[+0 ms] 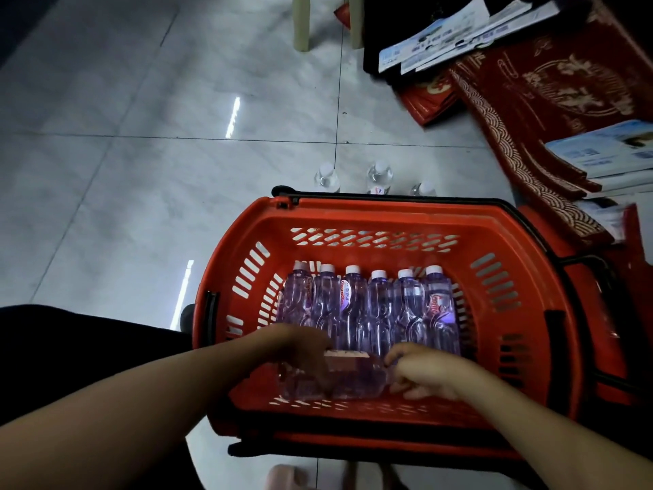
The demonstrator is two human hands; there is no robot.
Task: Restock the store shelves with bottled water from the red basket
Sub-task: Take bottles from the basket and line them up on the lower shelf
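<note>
A red plastic basket point(501, 242) stands on the tiled floor below me. Several clear bottles of water with white caps point(378, 305) lie side by side in its far half. One more bottle point(353, 378) lies crosswise along the near side. My left hand point(304, 351) grips that bottle near its left end. My right hand point(424, 371) holds its right end with curled fingers. Both forearms reach in from the bottom of the view.
Three bottles point(379, 176) stand upright on the floor just past the basket. Red mats point(551, 86) and stacked leaflets point(607, 150) lie at the right. Pale chair legs point(302, 23) stand at the top. Bare grey tiles spread to the left.
</note>
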